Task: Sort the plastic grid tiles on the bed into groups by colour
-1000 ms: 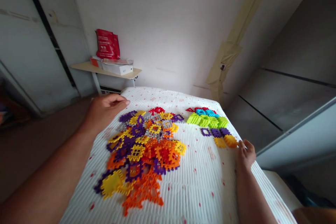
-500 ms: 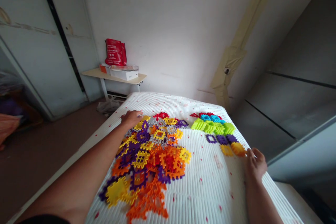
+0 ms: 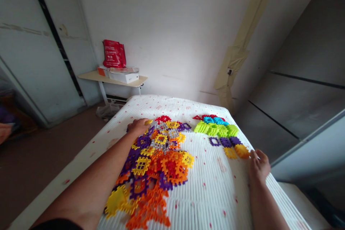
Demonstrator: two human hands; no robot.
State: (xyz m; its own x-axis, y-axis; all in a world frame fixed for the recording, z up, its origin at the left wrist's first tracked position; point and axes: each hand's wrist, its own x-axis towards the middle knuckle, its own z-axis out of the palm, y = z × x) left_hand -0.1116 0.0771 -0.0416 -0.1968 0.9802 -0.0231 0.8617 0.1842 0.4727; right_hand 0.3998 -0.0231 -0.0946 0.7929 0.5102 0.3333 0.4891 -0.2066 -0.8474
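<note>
A heap of flat plastic puzzle tiles (image 3: 156, 158) in orange, yellow, purple, grey and red lies on a white ribbed mattress (image 3: 210, 194). My left hand (image 3: 138, 126) reaches over the heap's far left edge, fingers closed on a yellow tile (image 3: 148, 122). To the right, sorted tiles sit in rows: green ones (image 3: 215, 129), blue ones (image 3: 214, 120), purple ones (image 3: 225, 141), and yellow-orange ones (image 3: 237, 151). My right hand (image 3: 259, 165) rests on the mattress's right edge, fingers curled, just beside the orange tile at the row's end.
A small table (image 3: 113, 78) with a red bag (image 3: 114, 54) and white boxes stands against the far wall. Grey cabinet doors line the left; a grey wall panel runs along the right. Brown floor lies left of the mattress.
My left hand went from hovering left of the heap down onto its far edge and closed on a yellow tile. The right hand stayed put by the orange tile.
</note>
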